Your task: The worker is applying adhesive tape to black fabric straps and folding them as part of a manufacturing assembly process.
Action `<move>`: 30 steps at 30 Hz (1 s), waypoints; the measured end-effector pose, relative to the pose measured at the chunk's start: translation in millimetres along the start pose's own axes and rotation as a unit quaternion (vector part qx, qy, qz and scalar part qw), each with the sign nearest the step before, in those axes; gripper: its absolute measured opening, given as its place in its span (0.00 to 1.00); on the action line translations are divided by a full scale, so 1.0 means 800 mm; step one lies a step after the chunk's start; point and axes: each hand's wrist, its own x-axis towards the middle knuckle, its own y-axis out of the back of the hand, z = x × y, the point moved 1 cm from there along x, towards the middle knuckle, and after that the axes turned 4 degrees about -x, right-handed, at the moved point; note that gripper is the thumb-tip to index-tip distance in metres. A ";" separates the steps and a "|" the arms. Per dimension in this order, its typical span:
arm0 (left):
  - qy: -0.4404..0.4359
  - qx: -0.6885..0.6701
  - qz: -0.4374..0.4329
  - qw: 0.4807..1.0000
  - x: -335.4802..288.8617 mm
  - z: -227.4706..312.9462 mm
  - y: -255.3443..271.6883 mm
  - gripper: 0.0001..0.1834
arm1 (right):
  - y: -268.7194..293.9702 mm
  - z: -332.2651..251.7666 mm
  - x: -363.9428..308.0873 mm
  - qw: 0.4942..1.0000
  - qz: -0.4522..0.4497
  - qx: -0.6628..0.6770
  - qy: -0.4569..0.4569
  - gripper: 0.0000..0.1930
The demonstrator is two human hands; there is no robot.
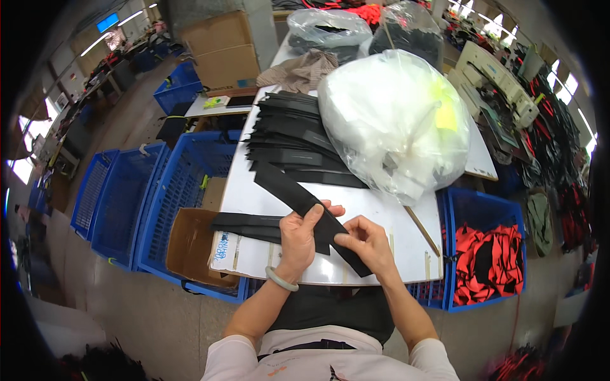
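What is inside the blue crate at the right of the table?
The blue crate holds a heap of red and black fabric pieces. Whatever lies beneath that heap is covered, and the crate's bottom cannot be seen.

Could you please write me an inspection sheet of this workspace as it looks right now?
Surface: white table, partly bare near the person.
Job's things: a long black fabric strip held in both hands; a stack of black strips behind it; a few more strips lying at the left edge.
Clutter: a big clear plastic bag of white material, a thin wooden stick, an open cardboard box.
Grippers: left hand and right hand both pinch the strip; a pale bangle sits on the left wrist.
Cables: nothing seen.
Surroundings: blue crates on the left, a blue crate of red and black fabric on the right.
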 end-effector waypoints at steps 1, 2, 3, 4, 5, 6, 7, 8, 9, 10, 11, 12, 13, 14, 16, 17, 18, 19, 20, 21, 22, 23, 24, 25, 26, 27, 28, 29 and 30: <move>0.014 0.024 0.037 0.999 0.000 0.001 0.006 0.13 | -0.008 0.006 -0.002 0.997 0.017 -0.065 0.026 0.11; 0.023 0.048 0.080 0.995 -0.003 0.004 0.012 0.12 | -0.015 0.014 -0.006 0.990 0.030 -0.127 0.056 0.12; 0.032 0.070 0.065 0.995 -0.003 0.004 0.008 0.12 | -0.013 0.019 -0.012 0.988 0.050 -0.137 0.046 0.13; 0.040 0.094 0.056 0.993 -0.002 0.001 0.003 0.12 | -0.009 0.021 -0.017 0.987 0.065 -0.145 0.038 0.14; 0.063 0.090 0.048 0.993 -0.002 0.000 0.002 0.12 | -0.012 0.001 -0.024 0.984 0.089 -0.150 0.020 0.15; 0.089 0.083 0.035 0.992 0.000 -0.003 -0.004 0.13 | -0.002 0.005 -0.027 0.988 0.088 -0.122 0.024 0.14; 0.081 -0.009 0.025 0.996 0.001 -0.005 -0.017 0.13 | 0.009 0.008 -0.031 0.990 0.086 -0.113 0.022 0.13; 0.072 -0.101 0.007 0.992 0.001 -0.006 -0.029 0.14 | 0.023 0.016 -0.033 0.990 0.075 -0.113 0.031 0.11; 0.071 -0.120 -0.015 0.990 0.001 -0.009 -0.028 0.15 | 0.023 0.012 -0.036 0.997 0.062 -0.053 0.015 0.09; 0.072 -0.140 -0.038 0.987 -0.002 -0.006 -0.027 0.16 | 0.023 0.013 -0.037 0.999 0.045 -0.017 0.019 0.09; 0.061 -0.079 -0.036 0.994 -0.005 -0.001 -0.019 0.16 | 0.021 0.014 -0.037 1.000 0.020 0.003 0.017 0.08; 0.059 -0.021 -0.039 0.997 -0.006 0.003 -0.017 0.16 | 0.018 0.012 -0.036 1.000 0.003 0.022 0.012 0.07; 0.026 0.016 -0.010 0.999 -0.007 0.004 -0.017 0.15 | 0.010 0.012 -0.033 1.000 -0.008 0.023 0.013 0.07; 0.021 0.017 -0.004 1.000 -0.008 0.005 -0.017 0.15 | 0.002 0.011 -0.033 1.000 0.016 0.011 0.020 0.07; -0.075 0.282 0.079 0.953 -0.008 0.015 -0.022 0.14 | -0.016 0.012 -0.030 0.999 0.035 -0.001 0.030 0.08; -0.122 0.295 0.092 0.943 -0.010 0.010 -0.027 0.13 | -0.025 0.016 -0.030 0.998 0.054 0.000 0.045 0.09; -0.183 0.326 0.090 0.923 -0.010 0.001 -0.025 0.13 | -0.034 0.015 -0.031 0.996 0.069 0.000 0.061 0.10; -0.209 0.338 0.088 0.913 -0.007 -0.004 -0.024 0.13 | -0.039 0.012 -0.033 0.992 0.088 -0.036 0.081 0.14; -0.235 0.350 0.086 0.903 -0.005 -0.009 -0.020 0.13 | -0.040 0.013 -0.034 0.992 0.084 -0.037 0.082 0.14; -0.235 0.350 0.088 0.903 -0.007 -0.007 -0.021 0.13 | -0.038 0.017 -0.036 0.989 0.091 -0.069 0.089 0.15; -0.201 0.339 0.091 0.914 -0.009 -0.006 -0.022 0.13 | -0.037 0.020 -0.038 0.985 0.099 -0.101 0.095 0.17; -0.167 0.328 0.094 0.925 -0.010 -0.005 -0.023 0.13 | -0.037 0.022 -0.039 0.983 0.101 -0.112 0.103 0.19; -0.168 0.328 0.095 0.925 -0.010 -0.004 -0.023 0.13 | -0.036 0.021 -0.039 0.983 0.099 -0.113 0.103 0.19; -0.066 0.184 0.105 0.975 -0.008 -0.006 -0.022 0.14 | -0.033 0.020 -0.039 0.980 0.090 -0.137 0.113 0.19; 0.038 0.034 0.111 0.992 -0.008 -0.008 -0.022 0.14 | -0.030 0.019 -0.037 0.976 0.082 -0.161 0.123 0.20; 0.078 -0.045 0.127 0.988 -0.009 -0.006 -0.031 0.16 | -0.020 0.026 -0.033 0.978 0.067 -0.156 0.123 0.19; 0.076 -0.047 0.127 0.988 -0.008 -0.014 -0.028 0.16 | -0.014 0.035 -0.033 0.977 0.064 -0.157 0.125 0.19; 0.084 -0.041 0.121 0.988 -0.006 -0.029 -0.022 0.17 | -0.009 0.043 -0.033 0.975 0.059 -0.168 0.129 0.17; 0.095 -0.037 0.113 0.988 -0.006 -0.032 -0.022 0.17 | -0.009 0.044 -0.034 0.973 0.056 -0.180 0.131 0.16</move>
